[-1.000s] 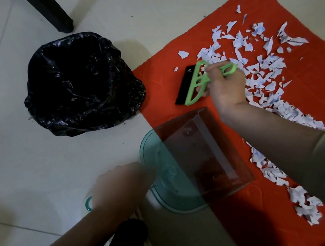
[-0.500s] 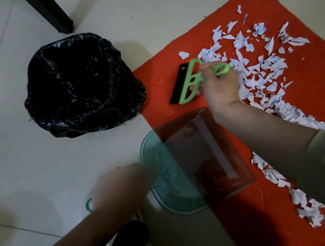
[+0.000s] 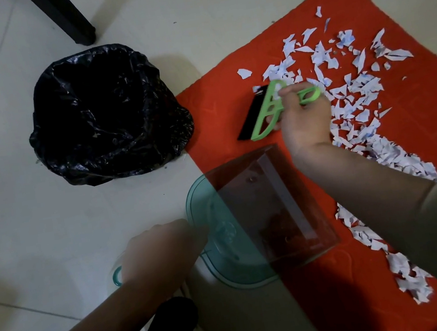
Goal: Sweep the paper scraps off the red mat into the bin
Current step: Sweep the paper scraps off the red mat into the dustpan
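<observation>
White paper scraps (image 3: 357, 93) strewn over the red mat (image 3: 431, 116), from its far corner down toward the near edge. At their left fringe, a green brush (image 3: 266, 112), handle wrapped in the right hand's (image 3: 305, 121) fingers. Clear dustpan (image 3: 248, 217) across the mat's left edge, handle gripped by the left hand (image 3: 156, 251). Black-lined bin (image 3: 107, 114) just beside the mat's left corner.

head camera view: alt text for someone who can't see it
The right hand grips a green hand brush at the edge of paper scraps strewn on a red mat. The left hand holds a teal dustpan at the mat's edge; a black-lined bin stands beside the mat.
</observation>
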A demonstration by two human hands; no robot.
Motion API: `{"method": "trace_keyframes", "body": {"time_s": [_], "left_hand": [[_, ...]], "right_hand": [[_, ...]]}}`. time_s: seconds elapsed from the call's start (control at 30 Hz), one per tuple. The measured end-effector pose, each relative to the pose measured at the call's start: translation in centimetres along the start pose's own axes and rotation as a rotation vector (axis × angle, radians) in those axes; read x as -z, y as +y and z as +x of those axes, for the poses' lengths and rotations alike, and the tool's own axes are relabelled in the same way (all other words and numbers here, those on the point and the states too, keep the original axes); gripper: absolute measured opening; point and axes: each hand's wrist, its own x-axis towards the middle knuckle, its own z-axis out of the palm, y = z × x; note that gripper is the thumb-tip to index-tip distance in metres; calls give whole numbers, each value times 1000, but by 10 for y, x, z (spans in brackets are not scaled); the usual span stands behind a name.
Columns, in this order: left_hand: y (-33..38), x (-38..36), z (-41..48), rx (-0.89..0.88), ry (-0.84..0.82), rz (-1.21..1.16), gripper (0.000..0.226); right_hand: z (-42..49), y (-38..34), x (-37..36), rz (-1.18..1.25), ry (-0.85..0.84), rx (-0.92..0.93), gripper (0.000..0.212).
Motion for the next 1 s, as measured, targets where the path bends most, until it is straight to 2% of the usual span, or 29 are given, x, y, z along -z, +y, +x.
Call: {"method": "trace_keyframes", "body": {"time_s": [0.07, 0.13, 0.37, 0.57, 0.67, 0.77, 0.83, 0.9, 1.0], "left_hand": [[0, 0, 0, -2, 11, 1, 53], [-1, 0, 0, -4, 22, -9, 53], [-5, -1, 1, 4, 11, -20, 53], [-3, 1, 3, 1, 2, -7, 52], [-2, 2, 3, 2, 5, -4, 52], [-2, 2, 4, 8, 14, -8, 52], [-2, 1, 4, 11, 15, -3, 52], [-2, 1, 4, 11, 12, 2, 52], [-1, 1, 4, 4, 10, 8, 52]], "right_hand": [[3, -5, 7, 28, 71, 60, 12], [4, -10, 9, 92, 72, 103, 14], [13, -19, -16, 197, -114, 2, 14], [21, -20, -33, 170, -214, -70, 20], [26, -14, -30, 117, -159, -123, 15], [27, -13, -19, 5, 38, -18, 9], [22, -14, -12, 22, 117, 69, 10], [19, -14, -10, 81, 85, 84, 11], [17, -14, -18, 109, -52, 50, 10]]}}
